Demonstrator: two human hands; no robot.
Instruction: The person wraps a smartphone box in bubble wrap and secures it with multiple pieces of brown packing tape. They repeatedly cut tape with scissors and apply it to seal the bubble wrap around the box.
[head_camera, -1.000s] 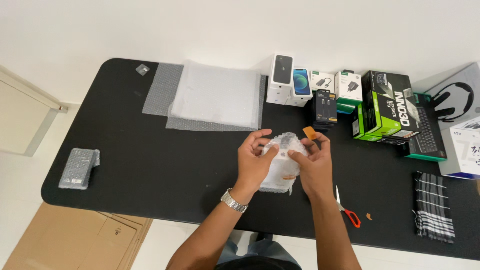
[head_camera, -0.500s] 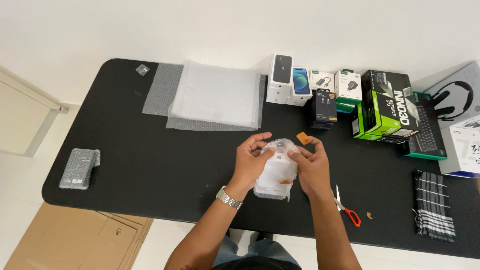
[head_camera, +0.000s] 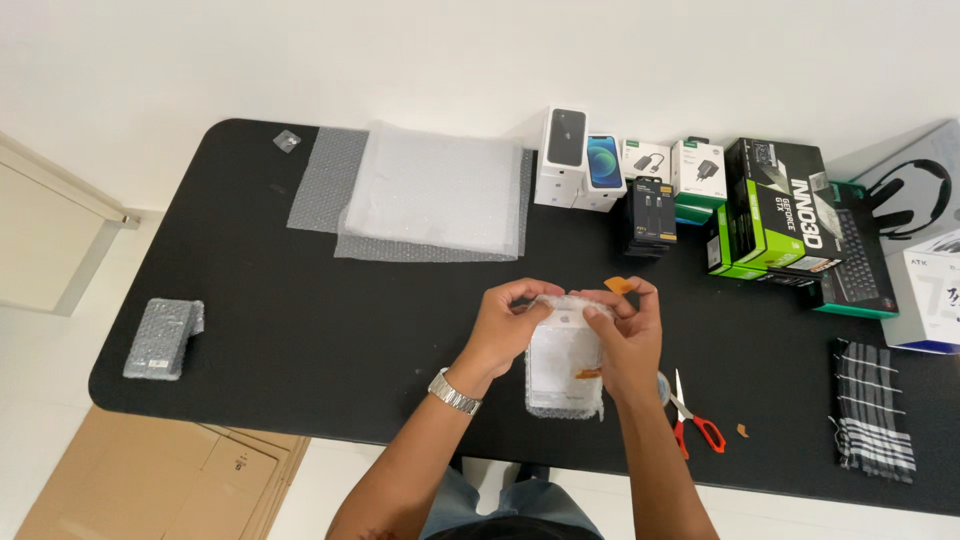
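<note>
Your left hand (head_camera: 505, 325) and right hand (head_camera: 628, 335) both gripped 1 bubble-wrapped white box (head_camera: 565, 362), held just above the black surface (head_camera: 330, 330) near its front edge. Each grip was clenched on the box's upper end: left fingers curled over the top left corner, right fingers (head_camera: 600, 308) pinched at the top right. A small orange tape piece (head_camera: 618, 285) stuck out just above your right fingertips.

The box's long axis ran away from you, top end toward the far wall, bottom end hanging free toward your body. The 2 hands sat about equally near the top edge; the tape lay on the right hand's side.

Nearby: red-handled scissors (head_camera: 692, 417) lay just right of your right wrist. A stack of bubble wrap sheets (head_camera: 432, 190) lay well beyond the hands. Another wrapped parcel (head_camera: 160, 338) sat far left. A row of product boxes (head_camera: 700, 200) stood at the far right.
</note>
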